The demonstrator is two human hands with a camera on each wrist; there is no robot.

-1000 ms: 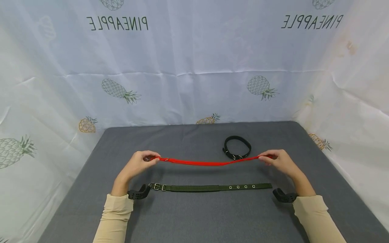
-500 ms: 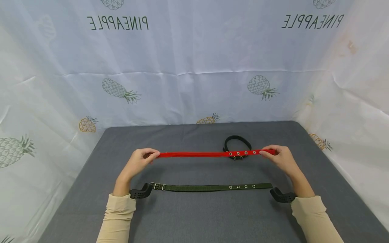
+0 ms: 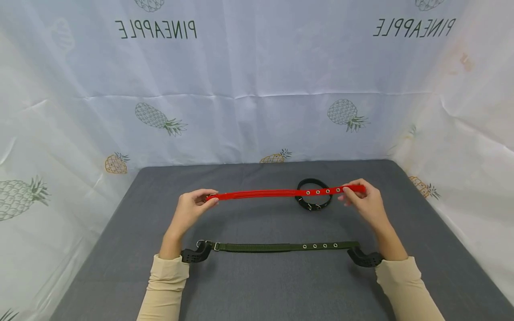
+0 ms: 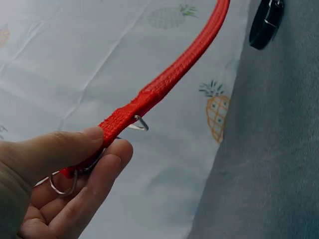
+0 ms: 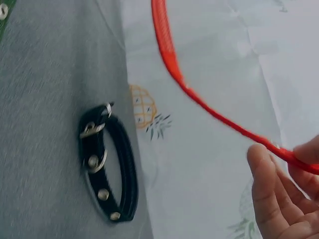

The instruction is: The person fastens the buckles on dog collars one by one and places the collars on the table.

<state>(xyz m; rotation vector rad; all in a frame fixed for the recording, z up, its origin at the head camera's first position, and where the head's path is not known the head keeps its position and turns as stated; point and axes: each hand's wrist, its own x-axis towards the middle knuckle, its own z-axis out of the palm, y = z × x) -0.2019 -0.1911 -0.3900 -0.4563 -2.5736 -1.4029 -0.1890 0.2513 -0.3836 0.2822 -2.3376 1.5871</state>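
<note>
A red collar [image 3: 261, 193] is held up above the table, stretched nearly level between both hands. My left hand [image 3: 189, 209] pinches its buckle end between thumb and fingers; in the left wrist view a metal ring [image 4: 64, 186] hangs by the fingers. The eyelet end is pinched by my right hand [image 3: 367, 203], its tip showing past the thumb. Nearer to me, a green collar [image 3: 257, 247] lies straight on the table, buckle end left and eyelets right. Beyond the red collar sits a black collar [image 3: 312, 207], buckled into a loop and partly overlapped by the red one.
The grey table [image 3: 257, 285] has rounded far corners. A white cloth [image 3: 257, 129] printed with pineapples hangs behind it and along both sides. Black wrist mounts [image 3: 196, 255] overlap the green collar's ends in the head view.
Both hands have lifted the red collar away from me and come slightly closer together. It has turned so its eyelets face the head camera. The green and black collars stay put.
</note>
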